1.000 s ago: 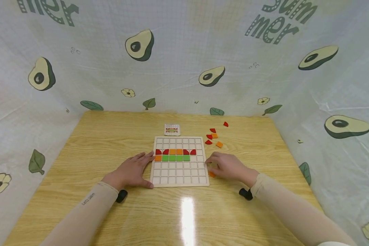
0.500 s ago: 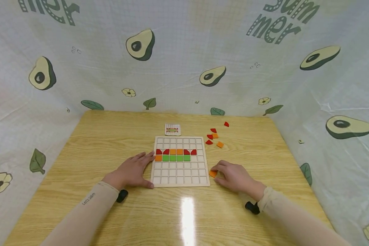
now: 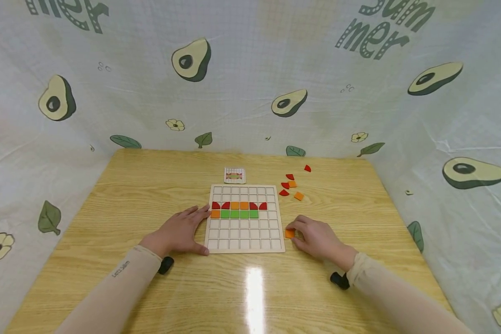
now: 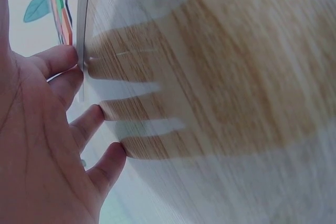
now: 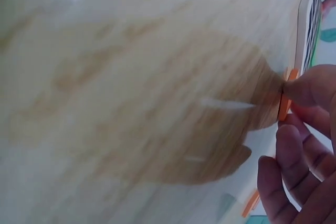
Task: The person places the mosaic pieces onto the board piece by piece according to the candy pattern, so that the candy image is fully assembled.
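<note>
A pale wooden grid board (image 3: pixel 244 234) lies flat on the table. Its third row carries red quarter-round tiles (image 3: pixel 262 206) at both sides of orange squares (image 3: pixel 239 205). Below run an orange tile (image 3: pixel 215 214) and several green squares (image 3: pixel 239 214). With fingers spread, my left hand (image 3: pixel 181 232) rests at the board's left edge, its fingertips against the rim in the left wrist view. Just right of the board, my right hand (image 3: pixel 317 236) pinches an orange square tile (image 5: pixel 286 95) between thumb and finger, down at the tabletop.
Behind the board lies a small pattern card (image 3: pixel 235 176). Loose red quarter-round tiles (image 3: pixel 284 193) and two orange squares (image 3: pixel 298 196) are scattered at the back right. A printed cloth (image 3: pixel 242 74) hangs beyond the table's (image 3: pixel 158 176) far edge.
My right hand has drawn back right and nearer from the board's edge and has taken hold of the orange tile, which has shifted slightly. My left hand stays in place.
</note>
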The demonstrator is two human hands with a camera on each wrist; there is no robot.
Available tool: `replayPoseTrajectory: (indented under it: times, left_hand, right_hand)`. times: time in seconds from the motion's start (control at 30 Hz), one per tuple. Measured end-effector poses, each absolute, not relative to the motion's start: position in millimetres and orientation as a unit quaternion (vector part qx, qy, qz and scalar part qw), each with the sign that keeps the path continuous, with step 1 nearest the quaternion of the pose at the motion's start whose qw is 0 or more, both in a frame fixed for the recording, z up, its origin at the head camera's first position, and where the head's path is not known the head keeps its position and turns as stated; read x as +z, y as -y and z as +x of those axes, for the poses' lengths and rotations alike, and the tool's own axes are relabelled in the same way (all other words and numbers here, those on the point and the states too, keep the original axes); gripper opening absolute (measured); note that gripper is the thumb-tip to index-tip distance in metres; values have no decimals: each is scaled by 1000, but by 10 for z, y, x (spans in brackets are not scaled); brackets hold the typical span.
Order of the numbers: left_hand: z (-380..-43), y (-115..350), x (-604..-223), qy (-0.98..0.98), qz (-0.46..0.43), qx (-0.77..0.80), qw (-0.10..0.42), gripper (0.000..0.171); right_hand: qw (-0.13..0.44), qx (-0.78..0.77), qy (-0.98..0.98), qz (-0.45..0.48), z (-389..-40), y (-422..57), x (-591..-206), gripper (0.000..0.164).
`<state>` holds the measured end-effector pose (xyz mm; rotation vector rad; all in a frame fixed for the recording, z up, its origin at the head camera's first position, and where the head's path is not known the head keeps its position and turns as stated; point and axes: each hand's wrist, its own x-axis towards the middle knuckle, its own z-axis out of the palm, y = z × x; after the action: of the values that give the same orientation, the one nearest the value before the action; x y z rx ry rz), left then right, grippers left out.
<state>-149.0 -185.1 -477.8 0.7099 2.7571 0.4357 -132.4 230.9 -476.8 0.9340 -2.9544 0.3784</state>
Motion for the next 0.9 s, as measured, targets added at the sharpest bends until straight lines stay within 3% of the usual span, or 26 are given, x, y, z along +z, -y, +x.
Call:
replayPoseTrajectory:
  times: [0.47,0.9]
  left_hand:
    - [-1500,1871,-4799,-950,240,145,134,116]
    - [-1455,1823,-4666,-950,238,141,148,112]
  right_hand:
    - [-2,150,941,303,-1511,-2338,-4715,27]
    - [-7,134,931,341,-2040,-1715,-4630,26]
